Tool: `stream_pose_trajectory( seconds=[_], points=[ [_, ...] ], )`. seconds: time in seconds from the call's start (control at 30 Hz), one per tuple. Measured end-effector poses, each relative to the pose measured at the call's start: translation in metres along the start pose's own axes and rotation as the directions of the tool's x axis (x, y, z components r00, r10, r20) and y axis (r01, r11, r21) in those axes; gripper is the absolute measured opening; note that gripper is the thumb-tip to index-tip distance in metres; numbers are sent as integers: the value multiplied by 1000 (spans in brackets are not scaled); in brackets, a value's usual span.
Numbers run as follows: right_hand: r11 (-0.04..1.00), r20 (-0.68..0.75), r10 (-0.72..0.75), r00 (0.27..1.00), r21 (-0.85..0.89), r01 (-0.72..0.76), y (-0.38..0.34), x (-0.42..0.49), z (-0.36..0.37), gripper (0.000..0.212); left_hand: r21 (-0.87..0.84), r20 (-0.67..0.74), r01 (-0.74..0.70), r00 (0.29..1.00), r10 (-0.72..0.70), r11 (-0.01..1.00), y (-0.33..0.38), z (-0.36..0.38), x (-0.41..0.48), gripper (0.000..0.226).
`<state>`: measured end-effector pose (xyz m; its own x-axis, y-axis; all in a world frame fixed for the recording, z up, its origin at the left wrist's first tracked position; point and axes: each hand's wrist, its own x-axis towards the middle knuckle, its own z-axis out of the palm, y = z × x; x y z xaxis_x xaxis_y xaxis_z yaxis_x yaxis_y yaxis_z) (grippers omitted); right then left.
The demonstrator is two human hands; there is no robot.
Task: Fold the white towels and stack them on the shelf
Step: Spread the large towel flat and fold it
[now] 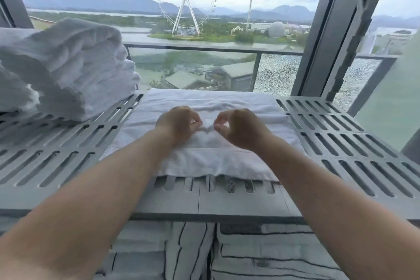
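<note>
Resting at the far left of the slatted shelf (68, 154), a stack (75, 68) of folded white towels leans a little. At the middle lies a flat towel (204, 102). On it the left hand (179, 124) and right hand (241, 128) each pinch a small ridge of cloth, fingertips nearly meeting.

Head-worn camera looks forward and slightly down along both forearms, close over a grey slatted shelf (336, 143).
Single wide-angle view; it faces a window (204, 29) straight ahead, the shelf edge just beneath the lens.
</note>
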<state>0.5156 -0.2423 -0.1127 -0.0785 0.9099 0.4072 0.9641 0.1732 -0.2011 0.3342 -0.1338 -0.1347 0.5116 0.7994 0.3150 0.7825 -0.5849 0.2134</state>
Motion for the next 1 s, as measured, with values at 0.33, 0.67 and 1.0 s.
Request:
stream_pose_trajectory(
  seconds=[0.33, 0.67, 1.0],
  points=[
    [958, 56, -218, 974, 202, 203, -69, -74, 12, 19, 214, -110, 67, 993, -44, 975, -25, -56, -159, 28],
    [957, 54, -260, 964, -118, 265, -85, -80, 13, 23, 564, 53, -187, 980, 191, 804, -43, -87, -206, 33],
    [965, 312, -36, 949, -234, 114, -99, -37, -4, 22, 361, 28, -144, 989, 144, 921, -65, -103, -138, 27]
  ],
)
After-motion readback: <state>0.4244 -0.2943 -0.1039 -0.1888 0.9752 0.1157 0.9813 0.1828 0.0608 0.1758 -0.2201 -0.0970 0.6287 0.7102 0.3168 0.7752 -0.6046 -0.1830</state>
